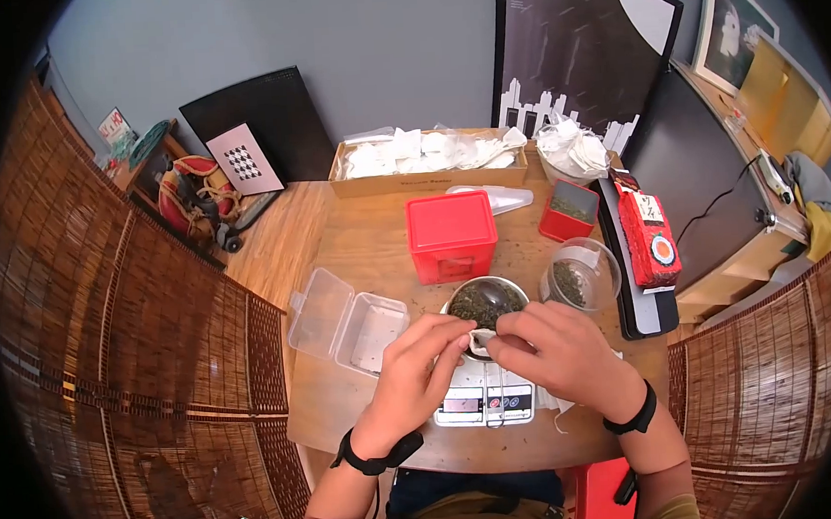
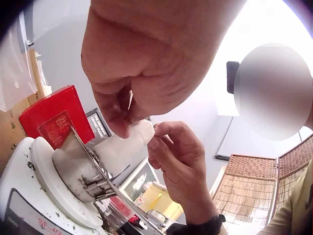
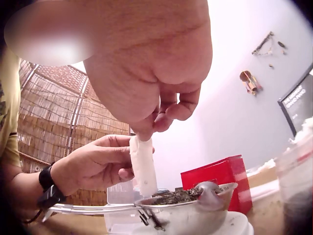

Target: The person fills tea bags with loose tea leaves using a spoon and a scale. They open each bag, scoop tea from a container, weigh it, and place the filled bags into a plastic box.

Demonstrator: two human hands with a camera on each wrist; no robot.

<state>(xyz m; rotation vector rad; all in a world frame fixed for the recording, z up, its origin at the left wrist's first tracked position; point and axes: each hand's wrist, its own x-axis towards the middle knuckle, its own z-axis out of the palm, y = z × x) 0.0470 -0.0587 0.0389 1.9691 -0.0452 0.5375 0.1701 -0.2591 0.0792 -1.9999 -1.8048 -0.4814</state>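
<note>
My left hand and right hand meet over the near rim of a metal bowl, each pinching the top edge of a small white pouch that looks like a tea bag. In the right wrist view the bag hangs upright between the fingertips, just above the rim. Dried dark leaves fill the bowl, and a rounded metal scoop lies on them. Under the bowl stands a white digital scale. The bag's inside is hidden.
Behind the bowl stands a red lidded box. An opened clear plastic box is at left. To the right are a clear tub with leaves and a small red tin. A cardboard tray of white bags lies at the back.
</note>
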